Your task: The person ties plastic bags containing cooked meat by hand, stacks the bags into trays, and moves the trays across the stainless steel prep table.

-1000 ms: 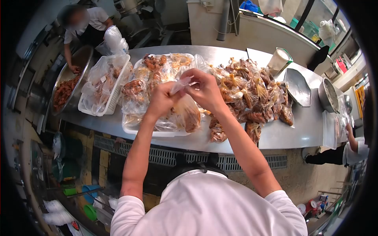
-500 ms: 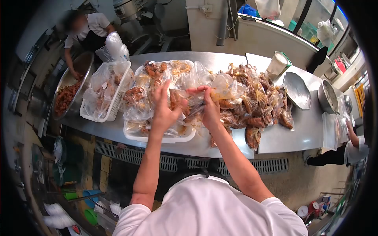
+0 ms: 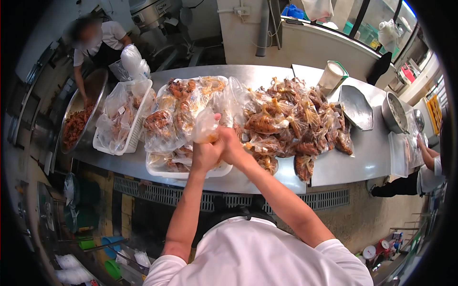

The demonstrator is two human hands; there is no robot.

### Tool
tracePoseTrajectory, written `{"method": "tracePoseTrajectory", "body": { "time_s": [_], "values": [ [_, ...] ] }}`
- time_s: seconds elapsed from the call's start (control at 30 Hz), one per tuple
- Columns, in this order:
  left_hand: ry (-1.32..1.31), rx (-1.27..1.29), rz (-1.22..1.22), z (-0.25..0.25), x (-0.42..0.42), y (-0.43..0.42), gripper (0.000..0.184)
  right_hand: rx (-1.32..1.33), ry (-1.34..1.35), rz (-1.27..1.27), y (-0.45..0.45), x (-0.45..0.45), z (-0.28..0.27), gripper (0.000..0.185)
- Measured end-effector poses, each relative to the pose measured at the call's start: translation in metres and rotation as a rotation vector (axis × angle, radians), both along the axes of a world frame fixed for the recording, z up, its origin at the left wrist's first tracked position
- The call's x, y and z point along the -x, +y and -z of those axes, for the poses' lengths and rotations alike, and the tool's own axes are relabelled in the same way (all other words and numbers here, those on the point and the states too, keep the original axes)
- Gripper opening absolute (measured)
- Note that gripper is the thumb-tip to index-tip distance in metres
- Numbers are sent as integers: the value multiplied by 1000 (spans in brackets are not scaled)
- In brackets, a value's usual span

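Observation:
My left hand (image 3: 205, 155) is closed around a clear plastic bag (image 3: 205, 125), whose loose, crumpled top sticks up above the fist. Pressed against it is my right hand (image 3: 231, 145), its fingers wrapped at the same bag; the hands hide whatever lies in the bag's lower part. Behind them, a white basket (image 3: 160, 172) holds several clear bags of reddish-brown, sauced food. A pile of tied bags of brown food (image 3: 291, 119) spreads over the steel table (image 3: 281, 180) to the right of my hands.
Left of the basket stands another white basket (image 3: 138, 131) with bagged food. A co-worker (image 3: 102, 43) reaches into a large metal bowl (image 3: 98, 90) of reddish food. At right are a dark tray (image 3: 358, 108), a clear container (image 3: 332, 76), a metal pot (image 3: 394, 114) and another person's arm (image 3: 428, 155).
My hands have come together and moved slightly left and down. The left hand, spread open before, is now closed on the bag. The right hand has brought the bag top away from the pile.

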State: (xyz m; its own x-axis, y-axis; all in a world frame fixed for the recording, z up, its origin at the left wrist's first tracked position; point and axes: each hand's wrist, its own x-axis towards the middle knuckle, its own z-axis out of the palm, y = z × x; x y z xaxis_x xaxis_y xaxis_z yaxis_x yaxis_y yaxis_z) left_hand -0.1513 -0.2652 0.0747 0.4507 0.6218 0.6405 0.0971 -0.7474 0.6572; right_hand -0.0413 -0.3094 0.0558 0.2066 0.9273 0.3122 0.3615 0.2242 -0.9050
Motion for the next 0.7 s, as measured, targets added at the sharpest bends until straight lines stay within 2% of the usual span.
{"method": "tracePoseTrajectory", "body": {
  "time_s": [0.03,0.1,0.13,0.23,0.27,0.33,0.37,0.43,0.47,0.57,0.63,0.67,0.7],
  "values": [
    [-1,-1,3,2,-4,3,51,104,-296,-30,-1,5,1,18],
    [-719,1001,-265,5,-13,11,31,117,-204,-84,-7,11,3,16],
    [-891,1281,-13,-2,3,24,26,139,-108,-146,-11,13,4,16],
    [-1041,1425,170,-13,36,49,33,29,-153,-149,-17,13,8,20],
    [-1036,1432,172,-15,49,53,33,30,-171,-161,-17,10,8,20],
    [-720,852,185,-27,64,53,31,76,-181,-126,-21,4,5,20],
    [-716,858,191,-33,62,50,31,119,-193,-98,-22,0,4,20],
    [48,-194,-109,-59,51,31,34,139,-184,-75,-20,-12,9,23],
    [255,-374,-20,-77,42,14,38,152,-204,-111,-20,-17,4,25],
    [520,-670,63,-40,33,10,45,142,-202,-183,-18,-21,-1,27],
    [745,-46,241,10,53,41,39,54,-426,-262,-23,-30,-17,28],
    [742,-52,245,6,57,44,39,158,-513,-332,-23,-40,-17,28],
    [769,168,320,-2,62,44,35,158,-515,-329,-21,-48,-14,28]
  ]
}}
